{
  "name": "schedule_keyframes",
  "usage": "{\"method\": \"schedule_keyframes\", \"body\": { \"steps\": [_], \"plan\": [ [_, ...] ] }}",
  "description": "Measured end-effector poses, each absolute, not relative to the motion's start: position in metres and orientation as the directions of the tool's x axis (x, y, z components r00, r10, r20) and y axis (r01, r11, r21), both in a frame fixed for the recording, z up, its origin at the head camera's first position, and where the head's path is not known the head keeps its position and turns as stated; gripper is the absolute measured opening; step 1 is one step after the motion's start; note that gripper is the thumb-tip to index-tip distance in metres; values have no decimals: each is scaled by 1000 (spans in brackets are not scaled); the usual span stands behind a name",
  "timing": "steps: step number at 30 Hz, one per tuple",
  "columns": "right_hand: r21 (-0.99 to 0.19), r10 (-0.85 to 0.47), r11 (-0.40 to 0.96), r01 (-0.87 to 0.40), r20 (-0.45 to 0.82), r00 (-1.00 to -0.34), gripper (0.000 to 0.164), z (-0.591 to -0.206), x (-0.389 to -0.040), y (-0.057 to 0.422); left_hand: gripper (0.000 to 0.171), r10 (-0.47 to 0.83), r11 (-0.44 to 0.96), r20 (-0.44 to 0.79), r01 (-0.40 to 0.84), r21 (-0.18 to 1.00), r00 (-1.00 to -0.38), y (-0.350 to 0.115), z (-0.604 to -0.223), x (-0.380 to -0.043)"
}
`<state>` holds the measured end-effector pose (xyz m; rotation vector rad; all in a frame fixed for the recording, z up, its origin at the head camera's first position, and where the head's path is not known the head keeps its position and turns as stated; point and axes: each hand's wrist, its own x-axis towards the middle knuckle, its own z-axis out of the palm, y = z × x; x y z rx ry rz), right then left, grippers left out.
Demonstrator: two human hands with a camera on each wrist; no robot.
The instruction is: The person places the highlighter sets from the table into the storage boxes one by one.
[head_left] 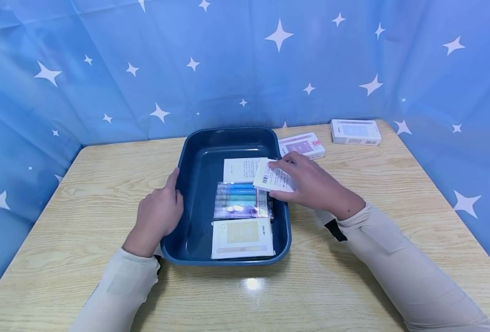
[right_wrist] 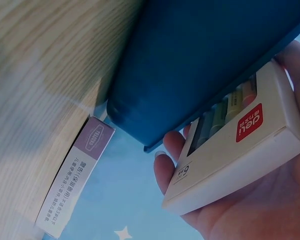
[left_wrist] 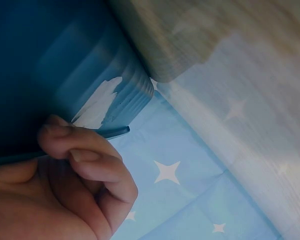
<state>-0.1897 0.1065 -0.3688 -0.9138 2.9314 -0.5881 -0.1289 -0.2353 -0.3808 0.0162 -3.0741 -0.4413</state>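
A dark blue plastic bin stands on the table, and my left hand grips its left rim. In the left wrist view the fingers are curled beside the bin's outer wall. Above the bin's right rim, my right hand holds a small white highlighter box, tilted. Its window in the right wrist view shows several coloured highlighters. Inside the bin lie a white printed box, a clear pack of blue and green pens and a white box with a yellowish panel.
Behind my right hand, outside the bin, lies a white box with a purple panel. Another white box is at the table's back right corner. A blue curtain with white stars hangs behind the wooden table.
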Motion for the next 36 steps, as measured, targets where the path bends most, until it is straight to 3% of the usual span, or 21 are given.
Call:
{"method": "schedule_keyframes", "body": {
  "steps": [25,36],
  "plan": [
    [-349,-582,731,-586,129,-803,70,-370,-178,93,58,-18,960,27,-9,279,-999,-236,-382,-130],
    [-352,-652,671,-653,139,-745,72,-370,-173,89,58,-23,962,24,-16,272,-999,-236,-382,-130]
  ]
}}
